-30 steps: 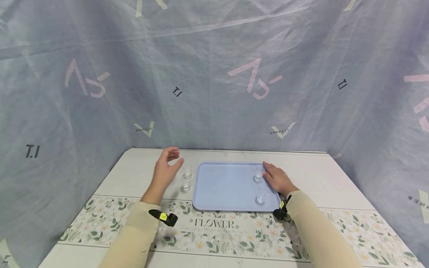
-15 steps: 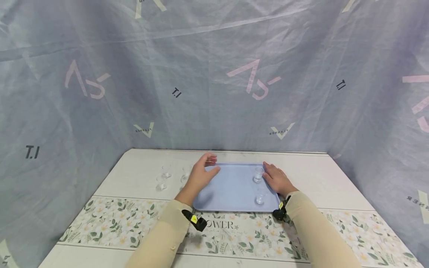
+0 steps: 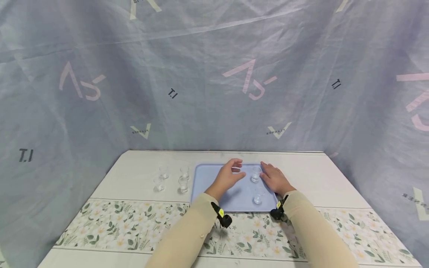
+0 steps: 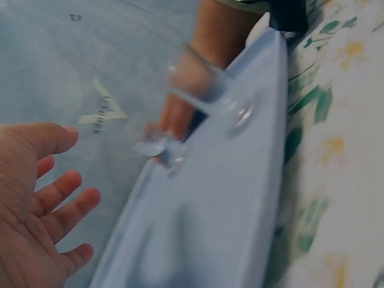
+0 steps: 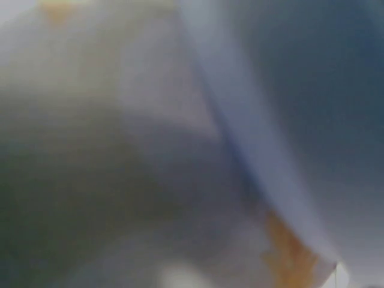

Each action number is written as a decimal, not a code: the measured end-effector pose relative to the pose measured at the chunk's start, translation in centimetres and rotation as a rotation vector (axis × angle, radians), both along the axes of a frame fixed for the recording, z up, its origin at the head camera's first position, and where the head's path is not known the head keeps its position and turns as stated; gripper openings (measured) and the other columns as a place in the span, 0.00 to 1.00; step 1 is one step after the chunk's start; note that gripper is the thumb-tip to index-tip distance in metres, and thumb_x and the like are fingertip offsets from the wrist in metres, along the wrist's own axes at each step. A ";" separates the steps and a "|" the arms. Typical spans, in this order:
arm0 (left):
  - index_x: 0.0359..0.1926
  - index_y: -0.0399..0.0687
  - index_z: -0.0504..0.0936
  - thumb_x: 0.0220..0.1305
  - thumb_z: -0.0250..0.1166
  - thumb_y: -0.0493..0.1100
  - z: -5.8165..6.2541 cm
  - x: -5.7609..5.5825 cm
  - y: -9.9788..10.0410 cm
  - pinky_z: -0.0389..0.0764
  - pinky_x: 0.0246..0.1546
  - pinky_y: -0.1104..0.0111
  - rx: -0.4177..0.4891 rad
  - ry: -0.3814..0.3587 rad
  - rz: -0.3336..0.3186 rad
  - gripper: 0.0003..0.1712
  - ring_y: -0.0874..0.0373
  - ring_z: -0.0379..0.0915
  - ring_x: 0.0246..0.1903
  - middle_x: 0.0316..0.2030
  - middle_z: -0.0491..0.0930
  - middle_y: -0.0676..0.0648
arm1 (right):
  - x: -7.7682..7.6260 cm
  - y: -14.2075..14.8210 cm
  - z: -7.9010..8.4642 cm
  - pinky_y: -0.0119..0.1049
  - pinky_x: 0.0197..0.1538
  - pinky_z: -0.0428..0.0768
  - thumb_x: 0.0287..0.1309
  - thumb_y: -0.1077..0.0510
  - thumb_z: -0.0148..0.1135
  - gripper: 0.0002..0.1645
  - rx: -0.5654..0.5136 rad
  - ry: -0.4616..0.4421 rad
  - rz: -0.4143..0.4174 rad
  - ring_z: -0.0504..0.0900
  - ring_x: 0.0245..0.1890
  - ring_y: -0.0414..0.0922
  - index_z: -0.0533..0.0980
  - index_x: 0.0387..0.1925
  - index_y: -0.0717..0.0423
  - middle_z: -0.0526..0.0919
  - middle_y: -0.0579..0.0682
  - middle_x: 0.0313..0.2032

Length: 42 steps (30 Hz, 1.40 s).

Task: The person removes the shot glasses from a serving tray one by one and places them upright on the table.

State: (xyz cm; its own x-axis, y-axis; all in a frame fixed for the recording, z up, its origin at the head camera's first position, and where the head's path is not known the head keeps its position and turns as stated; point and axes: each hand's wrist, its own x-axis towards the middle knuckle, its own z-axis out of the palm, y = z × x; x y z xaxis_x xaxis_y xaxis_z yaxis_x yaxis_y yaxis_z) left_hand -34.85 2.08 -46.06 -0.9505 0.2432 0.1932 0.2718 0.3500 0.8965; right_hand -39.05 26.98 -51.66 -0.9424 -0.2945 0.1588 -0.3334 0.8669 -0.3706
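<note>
A blue rectangular tray (image 3: 207,182) lies on the table. Toward its right end stand two small clear glasses, the back one (image 3: 255,174) and the front one (image 3: 257,198). Over the tray's middle is my left hand (image 3: 226,178), fingers loosely curved and thumb apart, holding nothing; its fingertips point at the back glass. The left wrist view shows that same left hand (image 4: 36,210) spread beside the tray, both glasses beyond it. My right hand (image 3: 276,180) rests along the tray's right edge, fingers extended, close beside the back glass. The right wrist view is blurred and shows no fingers.
Left of the tray, several more clear glasses stand on the white tabletop, among them a front one (image 3: 183,185) and a far left one (image 3: 159,184). A floral strip (image 3: 127,227) crosses the table in front. Grey-blue curtain (image 3: 207,93) encloses the back and sides.
My left hand has moved right, from beside the glasses left of the tray to over the tray's middle, still holding nothing. The right hand has stayed at the tray's right edge.
</note>
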 end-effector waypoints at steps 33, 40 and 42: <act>0.56 0.46 0.79 0.65 0.71 0.39 -4.4 -2.3 4.8 0.82 0.45 0.71 0.046 -0.007 -0.017 0.19 0.55 0.81 0.47 0.49 0.81 0.46 | 0.3 -1.1 0.1 0.64 0.73 0.52 0.76 0.52 0.45 0.35 -0.003 0.042 0.025 0.57 0.73 0.67 0.57 0.74 0.68 0.64 0.69 0.71; 0.55 0.49 0.79 0.68 0.69 0.43 -3.5 -1.9 4.4 0.82 0.47 0.68 0.001 0.029 -0.036 0.17 0.56 0.81 0.46 0.48 0.80 0.49 | 0.2 -0.4 0.1 0.63 0.74 0.51 0.76 0.50 0.44 0.36 0.010 0.025 -0.004 0.56 0.74 0.66 0.57 0.75 0.67 0.63 0.67 0.72; 0.56 0.49 0.78 0.69 0.68 0.44 -2.9 -1.7 4.0 0.82 0.48 0.66 -0.014 0.043 -0.042 0.17 0.56 0.80 0.47 0.48 0.80 0.49 | 0.0 0.0 0.0 0.62 0.75 0.51 0.77 0.49 0.44 0.36 0.028 0.026 -0.017 0.56 0.74 0.65 0.56 0.76 0.66 0.62 0.66 0.73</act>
